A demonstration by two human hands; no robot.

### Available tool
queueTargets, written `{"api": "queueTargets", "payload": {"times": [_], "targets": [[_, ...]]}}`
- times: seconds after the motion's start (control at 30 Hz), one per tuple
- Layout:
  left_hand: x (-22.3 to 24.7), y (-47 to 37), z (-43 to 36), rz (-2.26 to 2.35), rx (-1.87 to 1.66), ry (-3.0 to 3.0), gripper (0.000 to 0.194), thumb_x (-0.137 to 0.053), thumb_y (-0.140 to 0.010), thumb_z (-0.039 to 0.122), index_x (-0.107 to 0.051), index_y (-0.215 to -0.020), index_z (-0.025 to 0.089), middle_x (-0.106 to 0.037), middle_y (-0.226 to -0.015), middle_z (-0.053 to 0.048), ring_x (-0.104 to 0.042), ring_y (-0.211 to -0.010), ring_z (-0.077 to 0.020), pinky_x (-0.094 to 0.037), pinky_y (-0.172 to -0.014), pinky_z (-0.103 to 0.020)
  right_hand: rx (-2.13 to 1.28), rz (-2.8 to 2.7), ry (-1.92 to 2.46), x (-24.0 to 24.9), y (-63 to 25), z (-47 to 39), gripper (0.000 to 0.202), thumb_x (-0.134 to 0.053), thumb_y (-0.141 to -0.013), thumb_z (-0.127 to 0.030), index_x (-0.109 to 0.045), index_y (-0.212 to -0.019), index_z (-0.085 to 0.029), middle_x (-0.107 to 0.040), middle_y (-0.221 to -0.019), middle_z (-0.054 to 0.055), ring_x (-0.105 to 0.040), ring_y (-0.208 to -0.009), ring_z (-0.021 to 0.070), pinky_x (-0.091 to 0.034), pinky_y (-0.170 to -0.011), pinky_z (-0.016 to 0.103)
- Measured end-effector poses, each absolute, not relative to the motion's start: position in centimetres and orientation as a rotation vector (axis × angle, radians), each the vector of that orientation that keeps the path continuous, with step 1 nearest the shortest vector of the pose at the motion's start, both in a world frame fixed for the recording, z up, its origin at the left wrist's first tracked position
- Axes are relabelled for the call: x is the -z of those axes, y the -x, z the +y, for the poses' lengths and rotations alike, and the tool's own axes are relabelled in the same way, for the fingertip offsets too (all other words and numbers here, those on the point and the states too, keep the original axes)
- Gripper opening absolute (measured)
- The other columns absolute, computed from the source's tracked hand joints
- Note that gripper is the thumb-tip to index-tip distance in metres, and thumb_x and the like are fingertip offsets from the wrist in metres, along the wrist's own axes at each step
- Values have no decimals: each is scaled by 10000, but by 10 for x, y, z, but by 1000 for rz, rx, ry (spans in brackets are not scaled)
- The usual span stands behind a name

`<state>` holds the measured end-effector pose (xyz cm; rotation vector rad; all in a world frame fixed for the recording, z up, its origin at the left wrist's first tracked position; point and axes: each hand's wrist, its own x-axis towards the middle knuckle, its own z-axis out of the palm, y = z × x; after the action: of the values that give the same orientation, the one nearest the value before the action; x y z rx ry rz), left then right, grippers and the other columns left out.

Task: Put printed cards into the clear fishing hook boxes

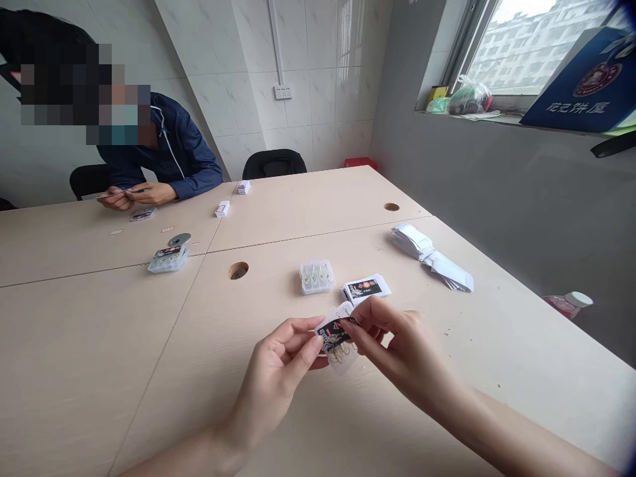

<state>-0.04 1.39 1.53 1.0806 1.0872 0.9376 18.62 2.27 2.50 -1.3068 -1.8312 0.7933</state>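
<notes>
Between both hands, just above the table, is a clear plastic box of fish hooks (pixel 342 358) with a black printed label (pixel 334 332) lying across its face. My left hand (pixel 281 368) pinches the box by its left edge, thumb on top. The fingers of my right hand (pixel 390 334) are closed on the right end of the label, against the box. Right behind them lies a stack of black-and-white labels (pixel 366 287). Another clear box with several hooks (pixel 317 276) sits flat on the table, a little further left.
Fanned white slips (pixel 432 255) lie at the right. Clear boxes (pixel 169 259), a grey disc (pixel 179 240) and small white packs (pixel 222 209) are at the left. A co-worker (pixel 163 142) in dark blue sits across the table. Cable holes (pixel 238 270) pierce the tabletop.
</notes>
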Motion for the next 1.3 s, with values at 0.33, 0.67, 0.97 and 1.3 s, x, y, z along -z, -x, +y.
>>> {"api": "queueTargets", "payload": {"times": [0.33,0.67,0.97,1.3], "targets": [[-16,1,13,1087,-930,-1054,244,-606,-890,331,-601,-1101,209,-749,-1008,-12,-673,-916,-134,-557,-808,-221,-808,-1842,1324,-24,-188,24,240,-515,-924,-336,-467,-721,-217,-610,-625,-34,-516,-533,102,-391,-499,230],[-18,1,12,1080,-938,-1057,250,-607,-887,329,-615,-1100,198,-732,-1080,-40,-664,-941,-157,-559,-816,-256,-866,-1815,1313,-26,-189,25,247,-515,-925,-358,-502,-727,-211,-624,-643,-18,-538,-563,113,-400,-506,236],[-17,2,11,1069,-942,-1059,252,-604,-891,327,-607,-1107,196,-731,-1086,-43,-663,-945,-155,-557,-820,-256,-873,-1802,1325,-25,-189,26,230,-528,-918,-366,-531,-747,-212,-636,-652,-19,-559,-581,119,-416,-527,242],[-21,1,10,1076,-928,-1064,259,-599,-894,321,-604,-1114,186,-724,-1103,-59,-666,-971,-177,-558,-831,-274,-890,-1773,1325,-23,-188,25,211,-544,-908,-366,-552,-761,-216,-646,-655,-18,-575,-593,124,-433,-537,245]]}}
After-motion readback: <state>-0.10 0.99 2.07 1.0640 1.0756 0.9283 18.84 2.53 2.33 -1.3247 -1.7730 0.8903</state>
